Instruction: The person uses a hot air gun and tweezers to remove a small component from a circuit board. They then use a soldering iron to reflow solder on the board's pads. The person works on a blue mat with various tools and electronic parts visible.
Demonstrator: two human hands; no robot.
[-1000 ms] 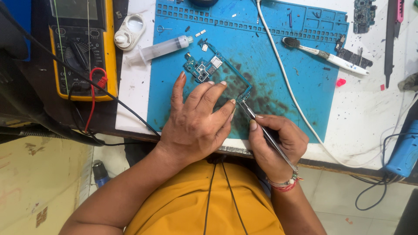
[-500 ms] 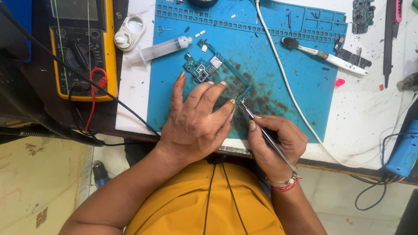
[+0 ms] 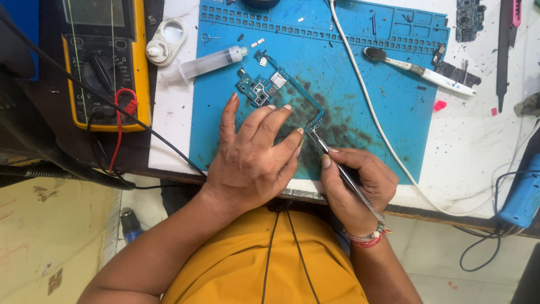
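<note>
My left hand (image 3: 253, 157) lies flat on a green phone circuit board (image 3: 265, 87), fingers spread and pressing it onto the blue work mat (image 3: 360, 95). My right hand (image 3: 354, 183) grips metal tweezers (image 3: 337, 166) like a pen. Their tip touches the board's lower right corner, close to my left fingertips. Most of the board's lower part is hidden under my left hand.
A yellow multimeter (image 3: 104, 62) with red and black leads sits at the left. A syringe (image 3: 205, 63), a small white container (image 3: 166, 39), a brush (image 3: 419, 70), a white cable (image 3: 371, 107), another board (image 3: 468, 19) and a blue tool (image 3: 523, 194) lie around the mat.
Almost nothing moved; my right hand and the tweezers shifted very slightly at the board's corner, and my left hand stayed pressed on the board.
</note>
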